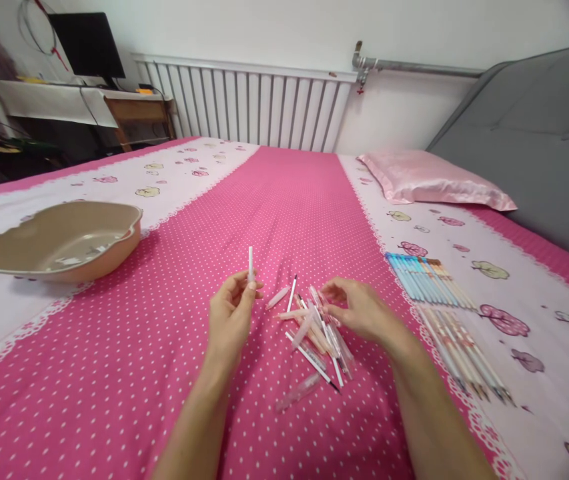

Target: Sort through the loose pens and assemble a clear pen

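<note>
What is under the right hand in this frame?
A loose pile of pen parts on the pink dotted sheet: clear barrels and thin refills, crossed. The right hand covers the pile's right edge; what it grips is hidden.

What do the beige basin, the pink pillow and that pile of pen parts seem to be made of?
Basin: matt moulded plastic, probably; thin, even-coloured rim. Pillow: satin-like fabric; glossy with soft creases. Pen parts: clear and white plastic, apparently; light passes through several.
</note>
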Available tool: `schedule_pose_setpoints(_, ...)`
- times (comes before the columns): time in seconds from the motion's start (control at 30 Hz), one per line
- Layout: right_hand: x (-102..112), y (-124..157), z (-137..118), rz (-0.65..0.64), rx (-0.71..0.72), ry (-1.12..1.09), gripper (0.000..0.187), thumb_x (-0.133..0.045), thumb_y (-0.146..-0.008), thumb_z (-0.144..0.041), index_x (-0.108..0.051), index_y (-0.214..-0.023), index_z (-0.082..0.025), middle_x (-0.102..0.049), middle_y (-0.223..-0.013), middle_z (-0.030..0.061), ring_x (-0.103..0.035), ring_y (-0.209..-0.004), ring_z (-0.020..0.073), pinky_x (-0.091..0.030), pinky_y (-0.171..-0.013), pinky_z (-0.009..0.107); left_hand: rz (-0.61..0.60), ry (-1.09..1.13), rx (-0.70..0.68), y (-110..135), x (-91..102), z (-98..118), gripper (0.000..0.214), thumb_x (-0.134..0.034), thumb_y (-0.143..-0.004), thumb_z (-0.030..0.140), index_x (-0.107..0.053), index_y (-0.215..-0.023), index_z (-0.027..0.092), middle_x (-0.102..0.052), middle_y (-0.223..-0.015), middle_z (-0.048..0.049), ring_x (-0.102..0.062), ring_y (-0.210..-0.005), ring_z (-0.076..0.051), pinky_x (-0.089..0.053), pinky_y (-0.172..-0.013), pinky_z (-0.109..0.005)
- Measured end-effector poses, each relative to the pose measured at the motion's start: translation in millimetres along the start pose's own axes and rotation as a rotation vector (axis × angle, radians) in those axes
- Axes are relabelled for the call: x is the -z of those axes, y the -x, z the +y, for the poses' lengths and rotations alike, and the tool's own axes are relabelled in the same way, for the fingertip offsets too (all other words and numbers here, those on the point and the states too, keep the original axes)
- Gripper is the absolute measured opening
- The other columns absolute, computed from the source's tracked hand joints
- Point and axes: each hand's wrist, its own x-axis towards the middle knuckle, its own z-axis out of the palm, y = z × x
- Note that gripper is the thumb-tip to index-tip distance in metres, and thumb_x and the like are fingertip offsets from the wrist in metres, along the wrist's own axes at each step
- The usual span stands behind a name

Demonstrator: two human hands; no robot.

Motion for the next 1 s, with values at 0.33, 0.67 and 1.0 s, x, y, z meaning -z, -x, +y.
schedule_pose_setpoints(0.33, -2.5, 2.5, -2.8, -0.134, -0.222, 0.198, 0.030, -0.062, -0.069, -0.037, -0.061, -0.092, -0.019, -0.066, -0.085, 0.0057, -0.059, -0.071, 0.0171, -0.031, -0.054, 0.024, -0.053, -0.035, 0.005, -0.1, -0.8, 0.5, 0.029, -0.058, -0.078, 0.034, -0.061, -0.099, 0.015, -0.065, -0.088, -0.0048, -0.060, -0.076, -0.015, -0.047, -0.071, -0.029)
schedule_pose_setpoints(0.67, -5.9, -1.4, -0.5, -0.139, -0.231, 0.214, 0.040, -0.061, -0.071, -0.041, -0.056, -0.103, -0.017, -0.066, -0.087, 0.0075, -0.059, -0.073, 0.0184, -0.031, -0.054, 0.024, -0.053, 0.005, -0.008, -1.0, -2.1, -1.8, 0.030, -0.061, -0.075, 0.034, -0.061, -0.097, 0.014, -0.065, -0.083, -0.0042, -0.060, -0.076, -0.016, -0.047, -0.072, -0.029)
schedule_pose_setpoints(1.0, -6.3, -0.6, -4.1, -0.157, -0.197, 0.150, 0.034, -0.058, -0.077, -0.028, -0.054, -0.108, -0.016, -0.066, -0.078, 0.0057, -0.058, -0.066, 0.0166, -0.031, -0.054, 0.024, -0.063, 0.010, -0.011, -1.4, -1.5, -4.0, 0.029, -0.061, -0.075, 0.035, -0.062, -0.096, 0.015, -0.064, -0.081, -0.0036, -0.060, -0.076, -0.016, -0.047, -0.073, -0.030)
